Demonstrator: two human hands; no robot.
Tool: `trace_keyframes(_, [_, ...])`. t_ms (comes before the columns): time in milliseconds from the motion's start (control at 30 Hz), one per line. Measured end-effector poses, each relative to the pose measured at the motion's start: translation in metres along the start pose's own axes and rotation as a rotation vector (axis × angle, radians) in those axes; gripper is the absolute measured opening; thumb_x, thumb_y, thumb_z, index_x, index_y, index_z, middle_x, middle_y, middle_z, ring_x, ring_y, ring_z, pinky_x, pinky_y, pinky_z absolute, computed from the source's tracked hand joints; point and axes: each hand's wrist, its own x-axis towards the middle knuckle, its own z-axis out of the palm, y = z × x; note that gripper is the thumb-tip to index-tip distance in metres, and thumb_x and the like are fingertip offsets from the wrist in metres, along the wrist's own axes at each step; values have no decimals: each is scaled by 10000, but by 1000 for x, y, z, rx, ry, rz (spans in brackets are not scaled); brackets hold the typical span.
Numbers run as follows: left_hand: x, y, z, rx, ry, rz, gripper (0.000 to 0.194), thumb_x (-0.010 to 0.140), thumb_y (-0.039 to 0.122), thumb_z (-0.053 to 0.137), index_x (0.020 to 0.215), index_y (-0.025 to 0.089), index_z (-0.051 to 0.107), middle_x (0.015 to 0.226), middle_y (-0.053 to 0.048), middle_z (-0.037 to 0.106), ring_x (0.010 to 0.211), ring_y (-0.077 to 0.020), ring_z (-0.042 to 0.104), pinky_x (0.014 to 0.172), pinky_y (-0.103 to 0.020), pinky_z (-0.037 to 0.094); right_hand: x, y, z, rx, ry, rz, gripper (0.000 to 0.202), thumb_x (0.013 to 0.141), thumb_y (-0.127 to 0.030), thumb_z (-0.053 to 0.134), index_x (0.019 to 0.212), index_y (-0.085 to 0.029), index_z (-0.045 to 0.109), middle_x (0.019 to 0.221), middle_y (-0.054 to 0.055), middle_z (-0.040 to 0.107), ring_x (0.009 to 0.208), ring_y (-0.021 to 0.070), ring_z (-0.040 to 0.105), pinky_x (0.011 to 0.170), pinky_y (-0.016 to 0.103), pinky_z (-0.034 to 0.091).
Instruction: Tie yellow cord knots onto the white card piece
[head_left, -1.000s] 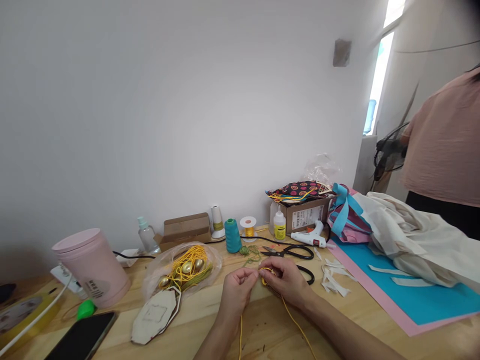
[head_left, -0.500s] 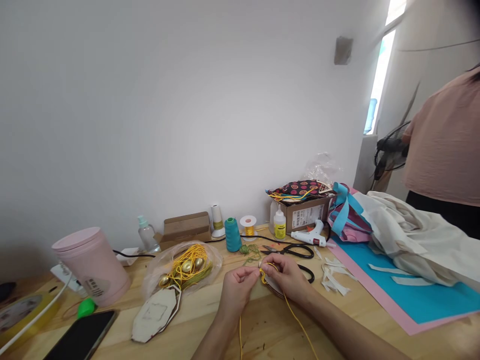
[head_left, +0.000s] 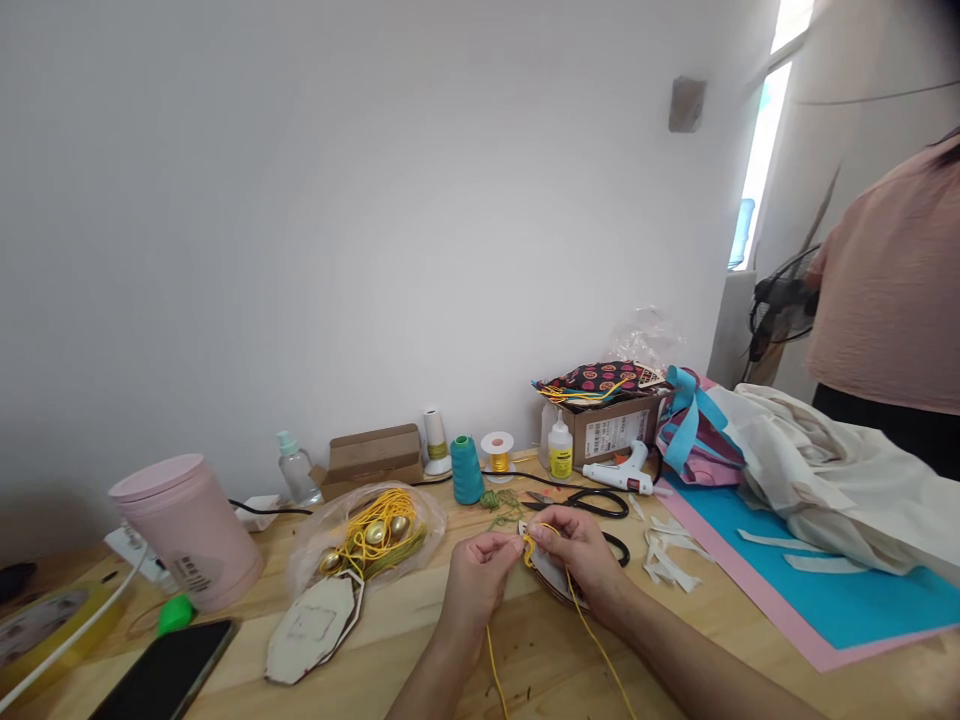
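The wooden table (head_left: 401, 615) bears a phone (head_left: 166, 672) and scissors (head_left: 576, 499).

Daylight burns out a narrow window (head_left: 760, 165) high right of the right hand (head_left: 574, 558); far left, the wall (head_left: 225, 250) dims, edges stretched.

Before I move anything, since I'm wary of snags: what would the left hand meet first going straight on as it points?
The left hand would likely first meet the pale flat piece in the right hand, where the yellow cord bunches; depth is hard to judge.
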Motion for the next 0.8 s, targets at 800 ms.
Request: trace_keyframes(800, [8,-19,-8,9,-110,37,148,523,241,658,567,114,599,437,36,545,379,-55,420,396,-159,301,0,-5,-3,-494,-3,-420,198,722,-280,490,635,-161,622,587,24,543,587,125,470,547,223,358])
